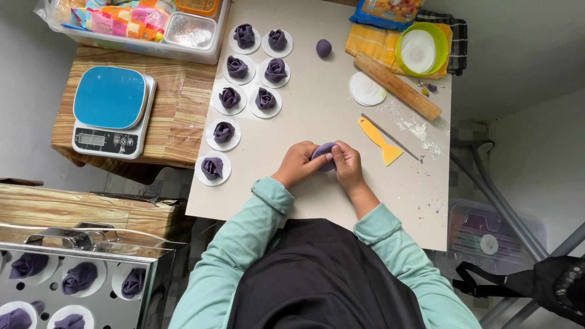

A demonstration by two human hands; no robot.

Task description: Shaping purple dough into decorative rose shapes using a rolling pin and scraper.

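Both hands, left hand point(297, 163) and right hand point(346, 162), have their fingers closed around a purple dough piece point(323, 152), shaping it (finished dough roses point(223, 131) sit nearby); next calls for gentle folding.

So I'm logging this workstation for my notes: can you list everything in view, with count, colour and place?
Rose-shaped dough pieces: eight, purple, each on a white paper round, table's left side.
Dough ball: one, purple, table top centre.
Rolling pin: one, wooden, upper right.
Scraper: one, yellow, right of the hands.
Thin rod: one, grey, beside the scraper.
Bowl: one, green rim, on a yellow cloth.
Flat disc: one, white, by the pin.
Kitchen scale: one, blue top, wooden side table.
Steamer tray: metal, bottom left, more purple pieces; exact count unclear.
Plastic bin: one, clear, top left.
Dough piece: one, purple, between both hands.
Left hand, right hand: gripping the dough; mint sleeves.
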